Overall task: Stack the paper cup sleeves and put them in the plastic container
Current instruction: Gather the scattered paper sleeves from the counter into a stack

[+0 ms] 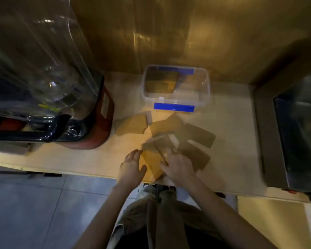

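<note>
While both hands are down in the pile, the whole thing looks pretty easy to mess up tbh. The left hand [131,168] is flat and spread open near the bench [232,133] edge, holding nothing as far as I can see, just touching the side of one of the paper cup sleeves [169,133]. The right hand [178,164] lies on top of the nearest sleeves with fingers curled a bit; whether it's actually pinching one or only pressing down I can't tell, it's all blurry.

The sleeves are scattered loose on the bench, fanned out at every angle, overlapping in the middle, with a couple off at about 10 o'clock from the hands and a few at 1 to 2 o'clock. The plastic container [204,97] sits at 12 o'clock, lid off, blue clips showing, and there looks to be a brown stack inside already on its left side.

What could go wrong, my guess:
- the sleeves nearest the hands sit right at the bench edge, so a sloppy sweep could push one onto the floor
- they point in all directions, so squaring them into one stack could crumple a corner or leave a crooked pile that won't drop in beside the stack already in there
- the ones by the blender [90,112] at 10 o'clock are easy to forget
- slick flat cardboard, so a stack gripped loosely might fan out on the way over
</note>
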Demonstrator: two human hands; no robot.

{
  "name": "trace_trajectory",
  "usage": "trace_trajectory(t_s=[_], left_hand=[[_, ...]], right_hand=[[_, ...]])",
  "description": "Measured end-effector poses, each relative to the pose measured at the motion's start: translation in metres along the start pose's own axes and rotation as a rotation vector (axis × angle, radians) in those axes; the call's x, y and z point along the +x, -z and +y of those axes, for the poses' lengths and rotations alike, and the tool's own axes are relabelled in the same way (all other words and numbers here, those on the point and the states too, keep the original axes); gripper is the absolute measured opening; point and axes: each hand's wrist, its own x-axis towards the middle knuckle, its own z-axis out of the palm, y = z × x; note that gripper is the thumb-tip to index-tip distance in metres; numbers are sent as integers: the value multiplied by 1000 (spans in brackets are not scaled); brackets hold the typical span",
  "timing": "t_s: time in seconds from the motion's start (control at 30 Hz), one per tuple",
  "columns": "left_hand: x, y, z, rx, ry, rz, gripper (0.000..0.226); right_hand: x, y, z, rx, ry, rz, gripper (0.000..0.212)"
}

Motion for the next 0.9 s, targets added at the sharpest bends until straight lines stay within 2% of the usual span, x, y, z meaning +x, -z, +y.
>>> trace_trajectory(t_s=[0.2,0.4,0.57,0.67,0.77,0.83,0.9], left_hand=[[-9,-25,-14,188,51,-63,69],[-8,-33,-20,228,63,-142,72],[-6,-30,-21,226,73,-168,76],[-3,-29,-23,188,92,-182,74],[3,-18,-14,-85,123,-154,65],[4,-1,2,-491,198,-152,61],[3,18,13,-955,272,-261,65]], right_hand=[[4,-36,2,-13,13,-33,65],[9,-48,-3,-52,-27,69,71],[13,-57,-18,-126,-74,100,65],[16,-53,-22,-49,-63,86,70],[14,-39,-25,131,-26,85,78],[9,-24,-25,265,-30,129,75],[3,-9,-25,431,-42,178,70]])
